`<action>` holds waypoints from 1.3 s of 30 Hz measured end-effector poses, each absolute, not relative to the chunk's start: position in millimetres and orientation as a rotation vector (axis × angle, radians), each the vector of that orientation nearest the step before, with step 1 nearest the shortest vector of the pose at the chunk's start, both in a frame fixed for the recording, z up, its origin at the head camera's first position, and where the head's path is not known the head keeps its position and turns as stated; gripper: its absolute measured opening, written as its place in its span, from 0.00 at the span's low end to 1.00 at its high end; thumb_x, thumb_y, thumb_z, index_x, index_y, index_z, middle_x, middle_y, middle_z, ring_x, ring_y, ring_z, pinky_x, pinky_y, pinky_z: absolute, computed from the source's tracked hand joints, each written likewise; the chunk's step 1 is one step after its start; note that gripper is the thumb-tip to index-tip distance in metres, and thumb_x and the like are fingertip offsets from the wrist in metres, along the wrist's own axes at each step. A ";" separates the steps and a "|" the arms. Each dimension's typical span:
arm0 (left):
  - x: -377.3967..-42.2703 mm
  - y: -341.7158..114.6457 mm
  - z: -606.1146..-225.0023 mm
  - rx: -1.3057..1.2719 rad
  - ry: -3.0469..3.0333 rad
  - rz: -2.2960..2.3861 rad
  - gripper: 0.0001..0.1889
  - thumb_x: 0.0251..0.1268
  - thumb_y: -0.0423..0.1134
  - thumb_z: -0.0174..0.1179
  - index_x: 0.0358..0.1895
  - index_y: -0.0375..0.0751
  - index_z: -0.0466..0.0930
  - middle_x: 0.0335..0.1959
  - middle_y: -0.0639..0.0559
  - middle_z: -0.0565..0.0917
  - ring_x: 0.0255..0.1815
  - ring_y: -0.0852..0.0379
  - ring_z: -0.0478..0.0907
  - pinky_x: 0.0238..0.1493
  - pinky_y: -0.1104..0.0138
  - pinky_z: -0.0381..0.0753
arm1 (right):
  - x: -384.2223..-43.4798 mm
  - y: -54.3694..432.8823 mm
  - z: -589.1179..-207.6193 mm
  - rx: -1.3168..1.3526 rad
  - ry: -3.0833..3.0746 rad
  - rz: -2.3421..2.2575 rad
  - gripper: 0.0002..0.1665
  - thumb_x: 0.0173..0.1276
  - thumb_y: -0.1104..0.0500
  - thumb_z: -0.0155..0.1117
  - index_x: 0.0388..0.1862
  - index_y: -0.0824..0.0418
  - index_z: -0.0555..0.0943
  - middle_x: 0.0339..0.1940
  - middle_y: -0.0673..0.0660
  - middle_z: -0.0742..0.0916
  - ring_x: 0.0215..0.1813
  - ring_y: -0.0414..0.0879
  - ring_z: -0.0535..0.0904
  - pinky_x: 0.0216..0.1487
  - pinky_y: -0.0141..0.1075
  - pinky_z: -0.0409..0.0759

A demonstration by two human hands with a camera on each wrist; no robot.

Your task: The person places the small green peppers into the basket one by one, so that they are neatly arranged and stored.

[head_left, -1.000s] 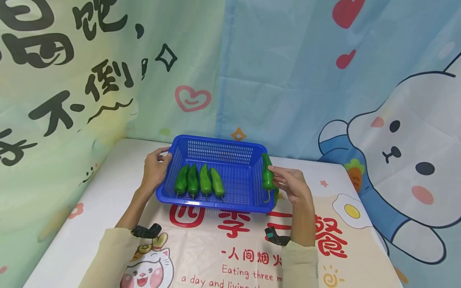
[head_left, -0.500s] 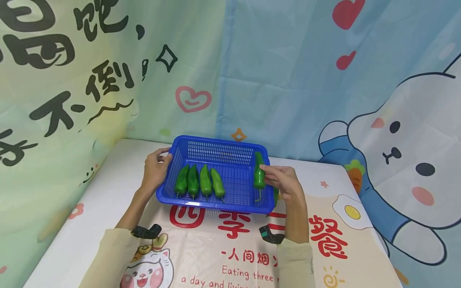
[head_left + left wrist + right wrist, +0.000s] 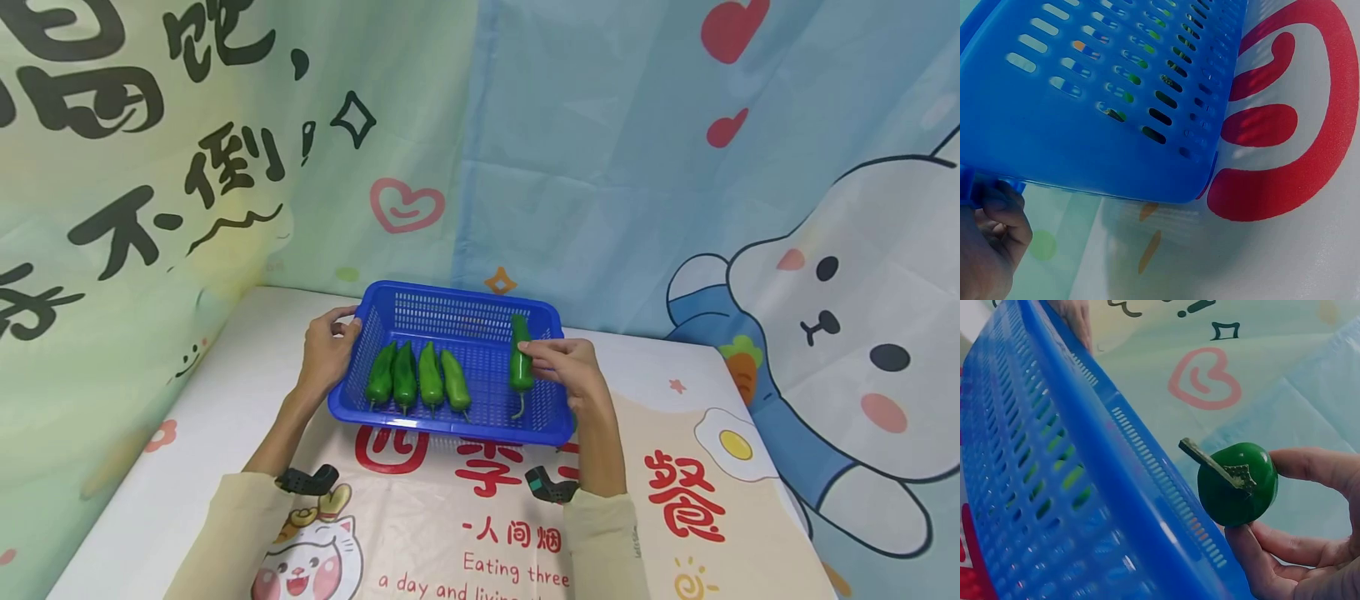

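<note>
A blue plastic basket (image 3: 450, 431) with slotted walls stands over the table. My left hand (image 3: 324, 350) grips its left rim; the left wrist view shows the curled fingers (image 3: 1007, 215) at the basket's edge. Several green peppers (image 3: 431, 375) lie side by side in the left half, stems toward me. My right hand (image 3: 572, 367) pinches another green pepper (image 3: 521, 367) between thumb and fingers, above the right half of the basket. In the right wrist view this pepper (image 3: 1235, 500) shows its stem end, beyond the basket's rim.
The table carries a printed cover (image 3: 420, 533) with red characters and a cartoon cat. Patterned cloth (image 3: 570, 167) hangs close behind the basket and along the left. Both wrists wear small dark devices (image 3: 551, 485).
My right hand has carried the pepper leftward, from the basket's right rim to over its inside. The left hand keeps its grip, and the basket stays put.
</note>
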State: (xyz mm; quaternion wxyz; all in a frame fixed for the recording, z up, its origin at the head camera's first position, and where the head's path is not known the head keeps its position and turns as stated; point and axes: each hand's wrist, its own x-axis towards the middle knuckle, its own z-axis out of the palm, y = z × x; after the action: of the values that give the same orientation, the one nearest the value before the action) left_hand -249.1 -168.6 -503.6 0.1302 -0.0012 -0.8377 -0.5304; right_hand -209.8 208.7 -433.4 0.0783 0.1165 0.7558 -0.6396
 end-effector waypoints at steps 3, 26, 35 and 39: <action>-249.4 -167.4 -503.0 -0.006 -2.440 -1.543 0.21 0.86 0.38 0.56 0.72 0.30 0.80 0.40 0.30 0.88 0.28 0.60 0.84 0.28 0.74 0.78 | -211.6 205.0 -436.4 0.334 2.281 -1.896 0.30 0.72 0.52 0.78 0.62 0.74 0.85 0.51 0.60 0.94 0.43 0.41 0.92 0.55 0.38 0.91; -249.3 -165.4 -503.0 -0.015 -2.449 -1.521 0.21 0.86 0.37 0.56 0.71 0.31 0.80 0.38 0.29 0.88 0.26 0.60 0.80 0.25 0.73 0.77 | -222.0 157.0 -461.6 0.343 2.524 -1.576 0.18 0.66 0.62 0.81 0.46 0.77 0.89 0.45 0.71 0.93 0.38 0.53 0.94 0.49 0.46 0.93; -249.1 -167.3 -504.0 -0.020 -2.444 -1.524 0.21 0.86 0.38 0.56 0.71 0.30 0.80 0.40 0.28 0.89 0.26 0.62 0.82 0.27 0.74 0.78 | -227.3 142.9 -462.0 0.288 2.654 -1.337 0.15 0.64 0.61 0.84 0.30 0.71 0.87 0.27 0.63 0.91 0.31 0.55 0.92 0.41 0.45 0.92; -248.1 -168.4 -503.9 -0.021 -2.446 -1.517 0.21 0.86 0.38 0.55 0.72 0.30 0.80 0.41 0.28 0.89 0.26 0.63 0.82 0.28 0.74 0.78 | -245.7 142.6 -484.1 0.229 2.697 -1.213 0.26 0.62 0.58 0.85 0.13 0.59 0.77 0.12 0.53 0.81 0.16 0.44 0.79 0.23 0.39 0.79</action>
State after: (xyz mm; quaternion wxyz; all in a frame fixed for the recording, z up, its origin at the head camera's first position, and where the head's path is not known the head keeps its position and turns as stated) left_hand -248.1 -168.4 -503.9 0.1311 -0.0073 -0.8425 -0.5224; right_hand -245.7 142.6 -484.1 0.0877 0.0768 0.9058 -0.4074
